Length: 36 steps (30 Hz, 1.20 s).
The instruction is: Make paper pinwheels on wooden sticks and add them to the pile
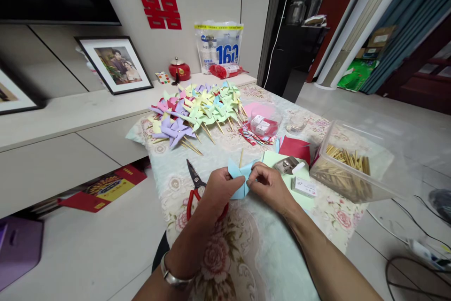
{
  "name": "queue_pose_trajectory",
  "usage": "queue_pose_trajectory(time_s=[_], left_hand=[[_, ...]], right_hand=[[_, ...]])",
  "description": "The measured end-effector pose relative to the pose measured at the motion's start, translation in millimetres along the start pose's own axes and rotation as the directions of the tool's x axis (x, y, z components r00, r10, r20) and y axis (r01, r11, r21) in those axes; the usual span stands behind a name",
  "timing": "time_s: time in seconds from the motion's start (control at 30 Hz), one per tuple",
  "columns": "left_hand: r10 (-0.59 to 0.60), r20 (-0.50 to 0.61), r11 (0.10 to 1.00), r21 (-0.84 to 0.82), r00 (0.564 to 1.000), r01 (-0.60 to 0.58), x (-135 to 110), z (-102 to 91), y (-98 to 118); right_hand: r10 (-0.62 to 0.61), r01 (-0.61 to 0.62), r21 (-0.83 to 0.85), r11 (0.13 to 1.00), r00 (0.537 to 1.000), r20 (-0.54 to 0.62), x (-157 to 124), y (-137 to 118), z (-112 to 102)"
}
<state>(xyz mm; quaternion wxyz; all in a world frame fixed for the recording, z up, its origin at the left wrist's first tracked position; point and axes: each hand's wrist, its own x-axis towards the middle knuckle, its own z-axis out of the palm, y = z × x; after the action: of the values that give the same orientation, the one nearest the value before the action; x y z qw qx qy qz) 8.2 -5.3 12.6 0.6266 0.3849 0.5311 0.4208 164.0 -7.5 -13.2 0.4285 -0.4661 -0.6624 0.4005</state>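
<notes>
Light blue paper, partly folded into a pinwheel [239,191], is held between my two hands near the table's middle. My left hand [221,186] grips its left side, thumb across the front. My right hand [266,181] pinches its right edge; whether something small sits in those fingertips is hidden. A thin wooden stick [241,157] shows just behind the paper. Red-handled scissors [196,176] lie by my left hand, handles partly under my wrist. Close to my right hand are a metal tin-like object [286,165] and a small white box [304,187] on green paper sheets [273,158].
Finished pinwheels [204,108] in several colours are heaped at the back of the flowered tablecloth [225,263]. A clear bin [347,188] of short wooden sticks stands right. Red paper [295,147] and a round clear tub [273,118] lie behind my right hand.
</notes>
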Motion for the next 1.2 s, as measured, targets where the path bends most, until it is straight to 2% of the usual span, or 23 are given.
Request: queue_pose_trajectory(time_s=[0.3, 0.7, 0.87, 0.97, 1.03, 1.1, 1.2], left_hand=[[-0.009, -0.001, 1.000, -0.009, 1.000, 0.009, -3.2, 1.7, 3.0], [0.020, 0.010, 0.999, -0.038, 1.000, -0.020, 0.6, -0.8, -6.7], [0.019, 0.010, 0.996, -0.092, 1.000, -0.018, 6.0, -4.6, -4.9], [0.042, -0.074, 0.982, -0.179, 0.996, -0.054, 13.4, -4.9, -1.0], [0.066, -0.124, 0.959, -0.266, 0.990, -0.097, 19.1, -1.4, 1.5], [0.081, -0.156, 0.927, -0.352, 0.984, -0.132, 24.1, 4.9, 2.4], [0.083, -0.166, 0.891, -0.428, 0.983, -0.148, 29.3, 14.6, -0.9]], right_hand=[[0.006, -0.006, 0.002, 1.000, 1.000, 0.007, 0.5, 0.0, -0.4], [0.012, -0.012, -0.026, 1.000, 1.000, 0.015, 0.2, 0.4, -1.7], [0.023, -0.023, 0.049, 0.999, 1.000, 0.003, -0.3, -0.9, -2.7], [-0.082, 0.080, -0.016, 0.997, 0.987, -0.138, -1.8, -3.5, -3.2], [-0.221, 0.186, -0.161, 0.969, 0.946, -0.236, -3.2, -5.3, -3.0], [-0.347, 0.267, -0.285, 0.920, 0.895, -0.279, -4.7, -6.8, -2.7], [-0.444, 0.325, -0.369, 0.871, 0.843, -0.305, -6.3, -8.0, -2.6]])
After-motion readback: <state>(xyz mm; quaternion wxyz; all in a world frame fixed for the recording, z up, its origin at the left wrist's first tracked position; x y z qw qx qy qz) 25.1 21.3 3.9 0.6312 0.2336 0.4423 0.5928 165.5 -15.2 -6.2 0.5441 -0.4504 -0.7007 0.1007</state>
